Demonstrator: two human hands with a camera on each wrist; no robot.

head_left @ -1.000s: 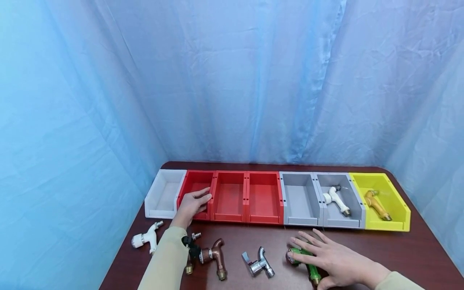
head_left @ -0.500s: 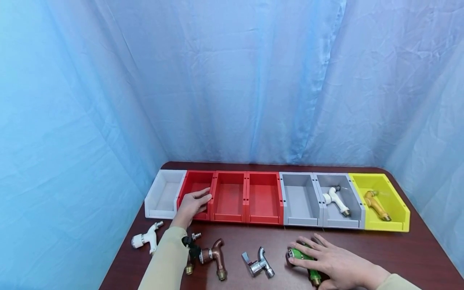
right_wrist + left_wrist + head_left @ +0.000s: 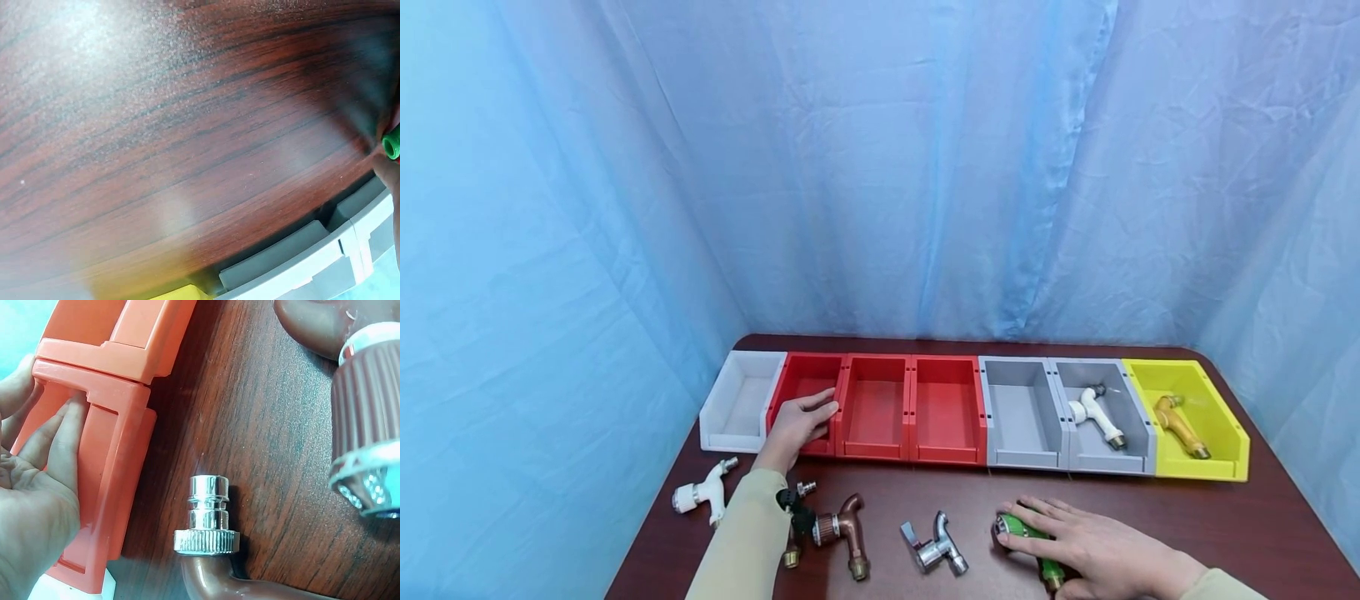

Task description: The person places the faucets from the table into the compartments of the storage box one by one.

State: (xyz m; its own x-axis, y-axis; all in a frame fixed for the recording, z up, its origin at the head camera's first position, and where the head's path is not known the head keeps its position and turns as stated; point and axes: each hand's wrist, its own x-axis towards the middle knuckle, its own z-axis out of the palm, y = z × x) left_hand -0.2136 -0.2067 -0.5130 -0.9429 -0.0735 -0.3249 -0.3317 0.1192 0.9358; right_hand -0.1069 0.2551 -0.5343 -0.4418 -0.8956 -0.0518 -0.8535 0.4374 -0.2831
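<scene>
The green tap (image 3: 1018, 526) lay directly beneath the right hand (image 3: 1093, 548), whose bent fingers held it, probably rigid, weighty and slick, best taken round its middle; the left hand (image 3: 793, 427) rested, fingers loose, in a red bin (image 3: 807, 375).

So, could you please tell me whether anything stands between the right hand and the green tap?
Nothing visible does: fingers of the right hand lie across the green tap, and the chrome tap lies apart, to its left.
</scene>
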